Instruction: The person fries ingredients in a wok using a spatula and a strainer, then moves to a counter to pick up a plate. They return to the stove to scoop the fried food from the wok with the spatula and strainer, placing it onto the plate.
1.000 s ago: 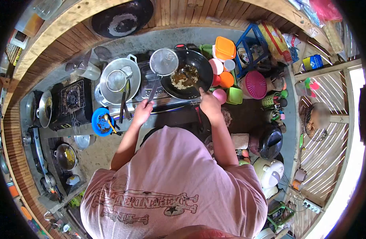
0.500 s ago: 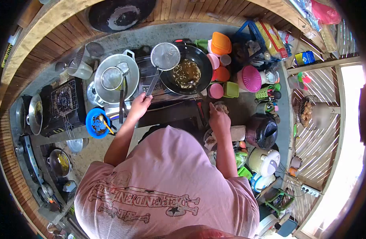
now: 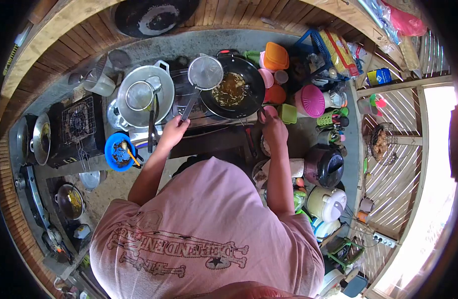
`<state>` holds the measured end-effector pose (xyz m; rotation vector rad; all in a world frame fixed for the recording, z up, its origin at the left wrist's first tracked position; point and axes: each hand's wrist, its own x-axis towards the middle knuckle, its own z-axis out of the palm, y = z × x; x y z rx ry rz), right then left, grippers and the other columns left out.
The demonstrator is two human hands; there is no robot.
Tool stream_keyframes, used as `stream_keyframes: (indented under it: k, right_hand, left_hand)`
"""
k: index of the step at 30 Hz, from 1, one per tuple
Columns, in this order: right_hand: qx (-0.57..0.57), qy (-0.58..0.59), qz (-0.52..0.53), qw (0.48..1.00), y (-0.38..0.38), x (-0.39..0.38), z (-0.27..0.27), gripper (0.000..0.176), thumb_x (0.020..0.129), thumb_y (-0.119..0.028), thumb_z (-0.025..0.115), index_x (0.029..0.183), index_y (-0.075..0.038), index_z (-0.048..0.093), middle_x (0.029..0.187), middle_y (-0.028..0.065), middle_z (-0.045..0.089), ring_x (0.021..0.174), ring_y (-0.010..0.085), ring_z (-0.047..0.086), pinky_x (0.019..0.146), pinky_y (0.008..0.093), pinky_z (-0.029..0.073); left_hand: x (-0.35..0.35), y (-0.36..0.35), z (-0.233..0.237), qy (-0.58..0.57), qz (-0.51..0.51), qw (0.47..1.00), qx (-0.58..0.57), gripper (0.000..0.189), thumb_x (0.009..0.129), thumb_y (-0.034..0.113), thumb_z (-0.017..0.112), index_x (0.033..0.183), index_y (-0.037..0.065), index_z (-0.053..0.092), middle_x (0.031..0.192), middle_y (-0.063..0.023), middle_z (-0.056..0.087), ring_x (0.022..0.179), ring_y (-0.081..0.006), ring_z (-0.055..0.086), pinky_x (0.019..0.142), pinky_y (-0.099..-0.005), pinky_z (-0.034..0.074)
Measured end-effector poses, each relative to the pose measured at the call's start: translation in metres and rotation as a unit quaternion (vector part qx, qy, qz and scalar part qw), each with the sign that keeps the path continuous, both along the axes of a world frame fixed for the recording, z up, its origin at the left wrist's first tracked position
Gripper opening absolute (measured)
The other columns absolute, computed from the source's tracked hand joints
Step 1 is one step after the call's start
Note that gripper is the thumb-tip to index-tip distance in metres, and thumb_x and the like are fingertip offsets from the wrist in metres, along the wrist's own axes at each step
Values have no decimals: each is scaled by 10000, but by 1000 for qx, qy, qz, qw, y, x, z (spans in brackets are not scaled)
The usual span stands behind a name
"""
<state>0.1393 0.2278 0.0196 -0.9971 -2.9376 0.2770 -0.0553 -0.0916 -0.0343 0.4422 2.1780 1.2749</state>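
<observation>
My left hand (image 3: 174, 131) is closed around the long handle of a fine-mesh strainer (image 3: 205, 73), whose round basket hangs over the left rim of a dark wok (image 3: 254, 101). In the wok, small pale strips of food (image 3: 230, 91) lie in brownish oil. My right hand (image 3: 274, 130) is closed on the handle of a long cooking utensil (image 3: 255, 106) that reaches into the wok's right side; its head is too small to tell the kind. A second strainer (image 3: 139, 95) rests in a large metal pot (image 3: 165, 110) left of the stove.
A blue bowl (image 3: 109, 152) with dark residue and an orange-handled utensil stands near my left forearm. Pink, orange and green containers (image 3: 275, 56) crowd right of the wok. A dark lidded pot (image 3: 322, 167) and a rice cooker (image 3: 326, 203) stand beside my right arm.
My right hand has moved up toward the wok, and the utensil's head has shifted up and right inside it. The food strips have spread differently. The left hand and strainer have barely moved.
</observation>
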Motion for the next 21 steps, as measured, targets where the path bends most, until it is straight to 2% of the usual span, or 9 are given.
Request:
stream_keyframes:
  k: [2,4,5,10,13,15,20,21]
  right_hand:
    - [5,9,8,1000,8,-15,-10,337,921,-164,501,1219,-151,658,943,209,677,862,398,675,706,498,538]
    - [58,57,73,994,21,-25,-38,360,925,-154,486,1241,-160,657,918,203,687,853,399,678,709,507,533]
    - [58,57,74,994,21,-31,-36,360,925,-154,486,1241,-160,657,918,203,687,853,399,678,709,507,533]
    - [-61,-13,55,997,-8,-51,-5,412,914,-139,491,1300,-165,630,959,202,696,899,384,679,742,512,531]
    - [-71,2,74,995,-14,-44,-17,410,912,-140,493,1297,-160,631,978,204,693,887,390,680,748,512,533]
    - [-61,5,79,995,-26,-37,-4,403,912,-140,495,1289,-154,634,984,205,691,873,392,681,743,507,537]
    - [-73,-23,91,993,-38,-10,6,385,925,-164,499,1288,-155,628,1003,207,685,851,394,682,721,493,547]
    - [-75,-10,89,993,-41,-5,11,391,899,-147,525,1271,-157,646,1007,206,687,864,392,680,735,502,539]
  left_hand:
    - [1,-1,8,16,2,1000,-9,305,944,313,633,919,11,605,683,-77,591,618,-192,552,598,-364,432]
    - [1,1,9,32,2,999,-18,315,940,317,637,918,4,606,689,-90,598,629,-204,560,611,-372,438]
    - [1,0,7,48,3,999,-7,318,939,318,638,915,3,606,688,-93,598,626,-205,558,609,-373,437]
    - [0,3,12,49,5,999,-14,327,938,323,640,909,-1,605,683,-96,600,618,-203,559,602,-370,433]
    - [1,5,19,48,12,999,-7,330,941,327,635,908,1,604,677,-94,598,611,-203,565,598,-370,434]
    - [1,6,23,38,14,999,-2,284,944,290,634,881,16,593,646,-24,515,614,-140,484,571,-346,394]
    - [-4,3,15,35,21,999,5,283,949,291,633,873,22,590,647,-9,498,614,-127,447,563,-335,370]
    - [-5,4,13,28,22,999,3,283,951,294,633,874,24,591,647,-6,498,615,-125,443,563,-331,365]
